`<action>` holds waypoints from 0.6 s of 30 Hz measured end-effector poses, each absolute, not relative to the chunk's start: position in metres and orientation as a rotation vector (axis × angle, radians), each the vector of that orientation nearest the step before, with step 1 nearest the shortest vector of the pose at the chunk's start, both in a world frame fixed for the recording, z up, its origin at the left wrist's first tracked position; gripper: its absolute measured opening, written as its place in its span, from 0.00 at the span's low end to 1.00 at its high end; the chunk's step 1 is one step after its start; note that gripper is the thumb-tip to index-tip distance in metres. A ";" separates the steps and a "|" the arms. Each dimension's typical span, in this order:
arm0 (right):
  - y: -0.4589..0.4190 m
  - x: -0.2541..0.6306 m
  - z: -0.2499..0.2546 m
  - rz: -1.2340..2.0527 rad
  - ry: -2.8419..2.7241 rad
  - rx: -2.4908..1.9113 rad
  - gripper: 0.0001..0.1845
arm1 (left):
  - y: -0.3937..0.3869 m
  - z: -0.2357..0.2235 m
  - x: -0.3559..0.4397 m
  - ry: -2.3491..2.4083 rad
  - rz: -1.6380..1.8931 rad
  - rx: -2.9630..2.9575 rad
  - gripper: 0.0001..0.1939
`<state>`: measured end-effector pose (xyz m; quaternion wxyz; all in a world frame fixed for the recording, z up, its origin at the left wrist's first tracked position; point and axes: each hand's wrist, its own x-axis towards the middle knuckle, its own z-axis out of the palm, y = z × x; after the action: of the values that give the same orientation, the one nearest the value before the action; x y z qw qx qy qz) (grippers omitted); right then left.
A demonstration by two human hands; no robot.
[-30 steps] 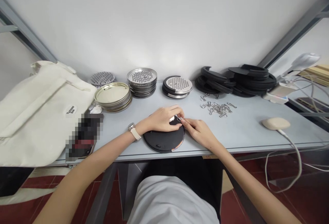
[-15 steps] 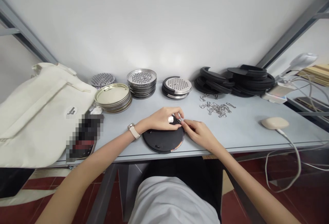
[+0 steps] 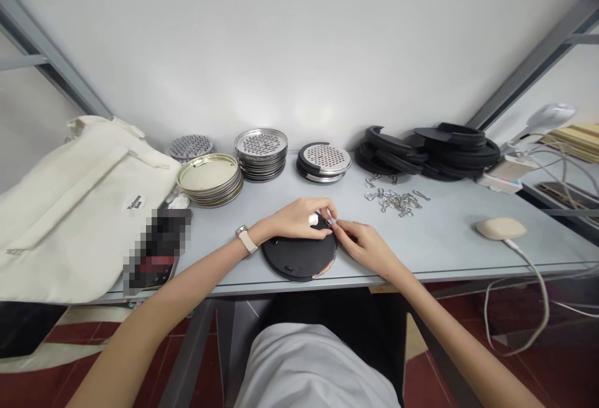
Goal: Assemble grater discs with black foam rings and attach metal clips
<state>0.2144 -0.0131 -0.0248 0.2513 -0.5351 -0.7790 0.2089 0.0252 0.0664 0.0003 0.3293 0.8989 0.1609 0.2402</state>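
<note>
Head view: right grip (image 3: 367, 247) pinching metal clip (image 3: 329, 223); left grip (image 3: 299, 218) on black disc (image 3: 302, 258), hold unclear; bag label (image 3: 135, 203) illegible.

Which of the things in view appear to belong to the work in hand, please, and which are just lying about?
Probably in the work:
black disc, under the left hand
small metal piece at the right hand
loose metal clips
stacked perforated discs
black curved pieces

Probably just lying about:
cream bag
corded cream device

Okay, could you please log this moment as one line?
left hand: on black disc | right hand: pinching small metal piece at disc's edge | metal clips: loose pile on desk
</note>
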 end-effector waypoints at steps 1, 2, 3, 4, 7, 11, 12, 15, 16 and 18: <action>-0.013 0.215 -0.025 0.563 -2.123 -1.453 0.19 | 0.067 0.000 0.025 0.425 0.626 2.345 0.14; -0.013 0.215 -0.025 0.557 -2.127 -1.453 0.19 | 0.067 0.000 0.025 0.432 0.622 2.338 0.14; -0.014 0.215 -0.026 0.549 -2.132 -1.456 0.18 | 0.067 0.000 0.025 0.439 0.617 2.330 0.15; -0.014 0.215 -0.026 0.542 -2.138 -1.460 0.17 | 0.068 0.000 0.025 0.446 0.610 2.325 0.15; -0.013 0.216 -0.026 0.531 -2.144 -1.466 0.14 | 0.068 0.000 0.025 0.451 0.604 2.316 0.15; -0.013 0.215 -0.024 0.555 -2.121 -1.465 0.13 | 0.068 0.000 0.025 0.456 0.597 2.307 0.15; -0.014 0.215 -0.024 0.561 -2.110 -1.468 0.12 | 0.068 0.000 0.025 0.462 0.593 2.306 0.15; -0.016 0.215 -0.027 0.582 -2.072 -1.472 0.10 | 0.068 0.000 0.025 0.478 0.588 2.303 0.15; -0.017 0.214 -0.028 0.593 -2.054 -1.468 0.09 | 0.068 0.000 0.025 0.480 0.587 2.303 0.15; -0.017 0.214 -0.030 0.602 -2.010 -1.475 0.06 | 0.068 0.000 0.025 0.476 0.591 2.306 0.15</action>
<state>0.2137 -0.0165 -0.0304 0.2846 -0.5513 -0.7513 0.2249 0.0253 0.0676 -0.0002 0.3493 0.8901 0.1836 0.2282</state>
